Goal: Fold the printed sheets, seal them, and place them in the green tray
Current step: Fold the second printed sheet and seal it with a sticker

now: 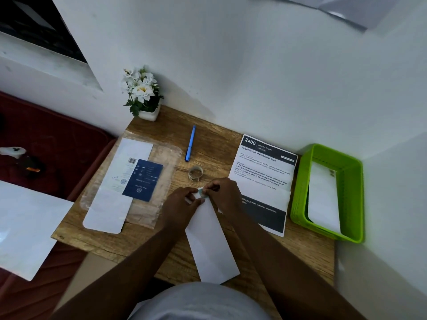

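Head cam: left hand (182,202) and right hand (223,192) together, pinching a small sticker (201,192) at the folded sheet's (211,241) far end, mid-desk. Green tray (300,199) at right holds another folded sheet (322,199); unfolded printed sheet (265,179) beside it.

Plant (143,93) at desk's (166,245) far-left corner; tray (300,192) along right edge, apparently holding a folded sheet (323,199).

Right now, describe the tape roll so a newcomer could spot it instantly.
Start at the wooden desk against the white wall. Between the blue pen and the person's two hands lies the tape roll, flat on the wood just left of the printed sheet. It is the only small ring there, pale and see-through.
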